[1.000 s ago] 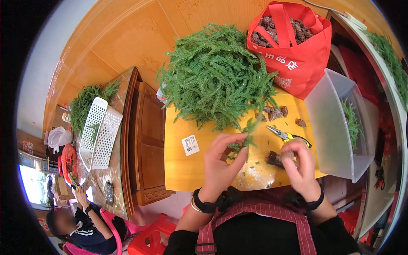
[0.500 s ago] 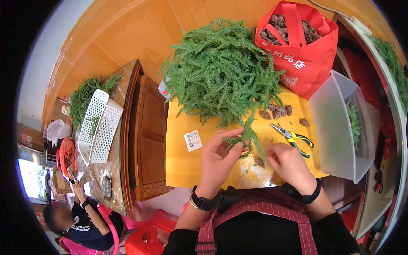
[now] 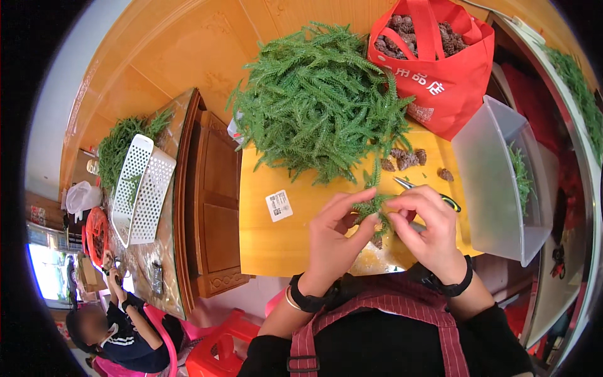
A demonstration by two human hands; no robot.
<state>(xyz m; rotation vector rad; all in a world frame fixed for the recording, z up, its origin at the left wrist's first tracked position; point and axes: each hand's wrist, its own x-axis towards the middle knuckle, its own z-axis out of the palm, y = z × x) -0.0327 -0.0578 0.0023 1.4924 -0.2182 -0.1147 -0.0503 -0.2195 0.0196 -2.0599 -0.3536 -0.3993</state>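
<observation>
A green pine sprig [image 3: 372, 206] is pinched between the thumb and fingers of my left hand [image 3: 336, 235]. From the other side, my right hand [image 3: 432, 232] pinches the same sprig at its right edge. A pine cone [image 3: 377, 241] shows below the sprig, between my hands; whether it touches the sprig I cannot tell. Yellow-and-black pliers [image 3: 451, 202] lie partly hidden behind my right hand. Beyond the hands, several loose pine cones [image 3: 408, 160] rest on the yellow table [image 3: 264, 245], beside a large heap of green sprigs [image 3: 323, 103].
A red bag [image 3: 455, 88] of pine cones stands at the back right, near a translucent bin [image 3: 496, 188] holding greenery. A white label [image 3: 279, 205] lies left of my hands. White perforated baskets [image 3: 154, 201] sit on the side table, where another person [image 3: 129, 336] works.
My right hand has risen from the table to the sprig and now pinches it, covering part of the pliers. The left hand has shifted slightly right with the sprig.
</observation>
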